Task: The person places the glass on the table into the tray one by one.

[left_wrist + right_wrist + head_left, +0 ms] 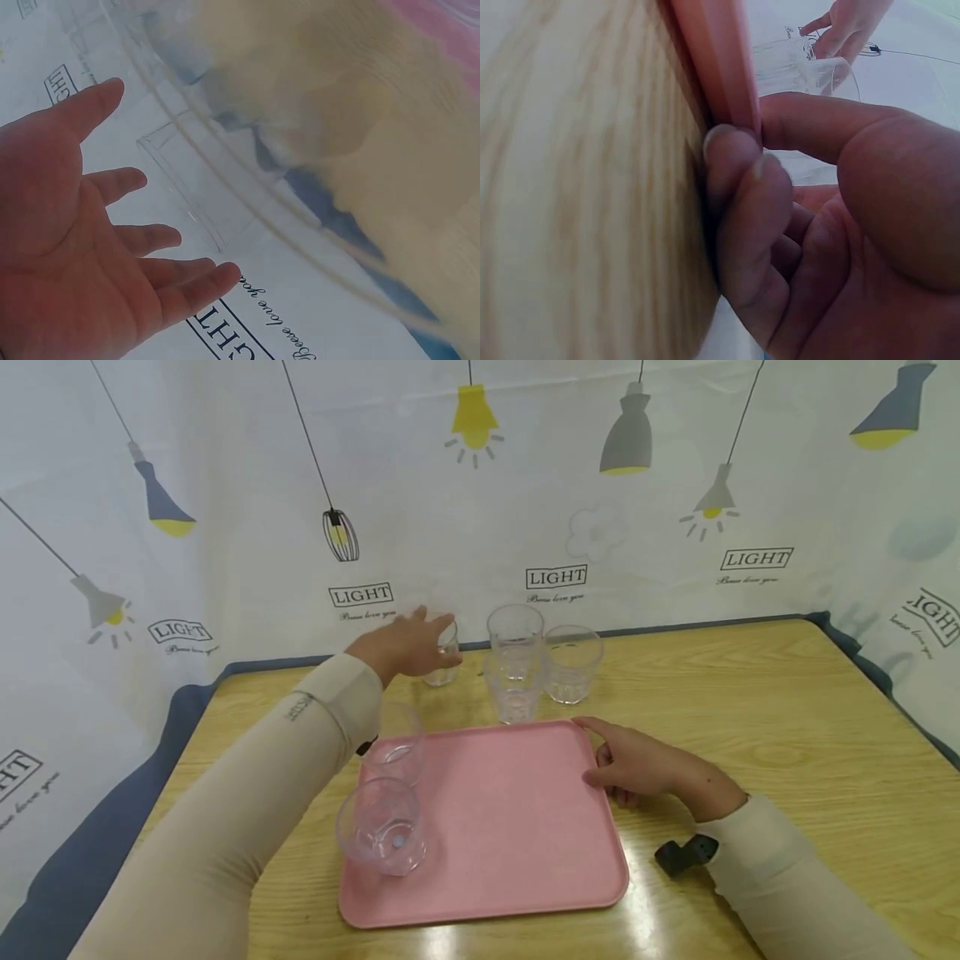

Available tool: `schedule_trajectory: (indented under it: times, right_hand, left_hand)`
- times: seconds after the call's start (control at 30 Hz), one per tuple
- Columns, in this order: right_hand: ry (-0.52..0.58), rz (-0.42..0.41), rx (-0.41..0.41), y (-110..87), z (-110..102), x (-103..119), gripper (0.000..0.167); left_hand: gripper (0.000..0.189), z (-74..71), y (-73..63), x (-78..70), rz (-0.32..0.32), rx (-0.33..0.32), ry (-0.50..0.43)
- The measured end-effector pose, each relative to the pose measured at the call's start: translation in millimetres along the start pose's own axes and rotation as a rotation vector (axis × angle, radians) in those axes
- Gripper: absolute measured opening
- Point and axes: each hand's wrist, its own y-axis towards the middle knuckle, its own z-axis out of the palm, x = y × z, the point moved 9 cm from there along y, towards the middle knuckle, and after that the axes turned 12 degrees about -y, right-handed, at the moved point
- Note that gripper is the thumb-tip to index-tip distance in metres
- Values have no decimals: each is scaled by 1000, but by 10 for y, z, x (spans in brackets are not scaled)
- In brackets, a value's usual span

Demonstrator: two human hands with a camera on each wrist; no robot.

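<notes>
Two clear, round tumblers (384,828) stood on the pink rectangular tray (517,827), lower centre, apparently four beyond, left hand (408,645) spread, right hand (641,762) pinching the tray's edge.

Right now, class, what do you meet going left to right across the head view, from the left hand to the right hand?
Left hand → two overlapping clear cups → single clear cup → right hand

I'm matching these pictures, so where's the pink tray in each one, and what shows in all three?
Head: tray, low in the middle.
Left wrist: top right corner, blurred and cut off.
Right wrist: top centre, edge-on, gripped by the right hand.
Shared landmark: left hand, respectively near centre, left, and top right.
</notes>
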Motion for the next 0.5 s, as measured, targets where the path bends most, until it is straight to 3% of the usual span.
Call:
schedule_trajectory:
  times: [0.23,0.5]
  right_hand:
    - [-7,1,-4,0,3,8,79]
    - [-7,12,-1,-3,-17,17,80]
  left_hand:
    - [75,42,47,41,-12,4,44]
    - [74,-10,56,63,-14,-32,40]
